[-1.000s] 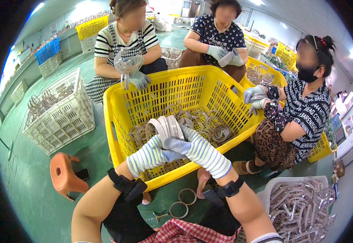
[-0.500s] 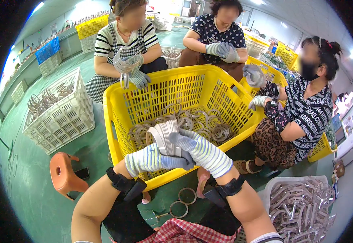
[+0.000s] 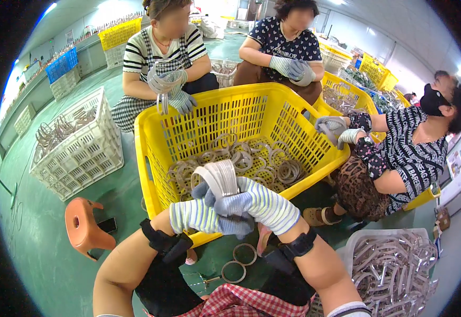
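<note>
Both my hands, in striped gloves with grey fingers, grip one stack of thin, pale metal rings [image 3: 219,177] over the near side of a large yellow basket [image 3: 320,174]. My left hand [image 3: 204,215] is closed round the stack's lower left, fingers partly hidden. From the right, my right hand [image 3: 259,205] wraps its fingers across the stack's base. The stacked bands curve upward and to the left above my hands. Inside the basket lie many similar loose rings [image 3: 288,171], some nested together.
Three gloved co-workers sit around the basket, one holding rings [image 3: 169,79]. A white crate [image 3: 77,158] of rings and an orange stool [image 3: 82,227] stand left. A pale bin [image 3: 352,253] of metal strips stands lower right. Two rings [image 3: 234,271] lie on the floor.
My hands have shifted their grip lower on the stack; my right fingers now wrap across its base. The co-worker at right has leaned back to the right, hands now at the basket's corner.
</note>
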Available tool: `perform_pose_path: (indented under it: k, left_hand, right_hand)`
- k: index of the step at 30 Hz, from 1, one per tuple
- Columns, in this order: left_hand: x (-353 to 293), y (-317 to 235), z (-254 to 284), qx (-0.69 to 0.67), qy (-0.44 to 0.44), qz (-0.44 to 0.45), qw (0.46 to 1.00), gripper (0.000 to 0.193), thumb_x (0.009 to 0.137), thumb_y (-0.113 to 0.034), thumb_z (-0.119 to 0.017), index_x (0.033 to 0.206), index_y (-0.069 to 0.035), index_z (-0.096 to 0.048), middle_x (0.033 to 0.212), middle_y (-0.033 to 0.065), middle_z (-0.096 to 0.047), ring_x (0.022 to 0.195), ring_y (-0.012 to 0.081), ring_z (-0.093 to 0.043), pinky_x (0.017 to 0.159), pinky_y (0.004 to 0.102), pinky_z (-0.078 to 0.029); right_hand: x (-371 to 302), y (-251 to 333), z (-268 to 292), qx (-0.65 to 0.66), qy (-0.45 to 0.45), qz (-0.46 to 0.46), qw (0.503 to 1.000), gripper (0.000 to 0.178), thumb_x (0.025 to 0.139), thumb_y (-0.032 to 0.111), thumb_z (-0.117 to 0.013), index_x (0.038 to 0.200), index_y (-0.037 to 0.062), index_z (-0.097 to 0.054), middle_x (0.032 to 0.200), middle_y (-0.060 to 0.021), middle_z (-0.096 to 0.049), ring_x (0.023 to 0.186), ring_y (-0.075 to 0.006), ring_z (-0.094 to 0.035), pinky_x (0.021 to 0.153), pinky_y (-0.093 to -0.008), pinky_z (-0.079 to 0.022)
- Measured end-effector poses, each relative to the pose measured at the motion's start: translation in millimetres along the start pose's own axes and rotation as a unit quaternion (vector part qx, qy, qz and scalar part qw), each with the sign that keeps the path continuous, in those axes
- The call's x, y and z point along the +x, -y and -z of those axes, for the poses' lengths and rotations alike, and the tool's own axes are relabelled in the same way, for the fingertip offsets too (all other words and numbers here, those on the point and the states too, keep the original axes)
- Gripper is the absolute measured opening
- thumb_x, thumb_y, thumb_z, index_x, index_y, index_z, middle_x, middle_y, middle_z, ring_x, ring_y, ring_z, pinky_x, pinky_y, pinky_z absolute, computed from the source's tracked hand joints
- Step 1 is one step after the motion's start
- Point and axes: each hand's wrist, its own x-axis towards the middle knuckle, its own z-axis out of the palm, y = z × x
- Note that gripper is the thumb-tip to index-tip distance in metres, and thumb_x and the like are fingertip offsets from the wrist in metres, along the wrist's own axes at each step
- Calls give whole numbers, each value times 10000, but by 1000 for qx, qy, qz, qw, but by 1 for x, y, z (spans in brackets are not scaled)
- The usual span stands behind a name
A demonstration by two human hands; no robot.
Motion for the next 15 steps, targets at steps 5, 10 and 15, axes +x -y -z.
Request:
perform_pose_path:
  k: [5, 10, 15]
  left_hand:
    - [19, 1, -23, -333, -226, 329, 854, 402, 724, -325, -740, 1053, -119, -637, 998, 121, -647, 1034, 284, -584, 880, 370, -444]
    - [28, -1, 18, 47, -225, 344, 910, 356, 682, -325, -745, 918, -75, -651, 831, 130, -656, 825, 332, -613, 765, 387, -485]
    - [22, 2, 4, -128, -283, 390, 867, 292, 725, -181, -774, 949, -36, -657, 835, 37, -673, 726, 128, -607, 678, 294, -489]
  right_hand:
    - [-1, -5, 21, -27, -99, -1, 995, 379, 752, 243, -696, 1068, 55, -605, 959, -25, -620, 842, -144, -600, 826, -289, -476]
    - [16, -8, 33, 124, -208, 121, 963, 240, 836, 185, -649, 1035, 57, -609, 927, -47, -650, 834, -156, -622, 776, -287, -498]
    - [21, -16, 43, 227, -197, 130, 945, 242, 853, 285, -649, 975, 82, -601, 893, -60, -639, 847, -184, -611, 796, -314, -490]
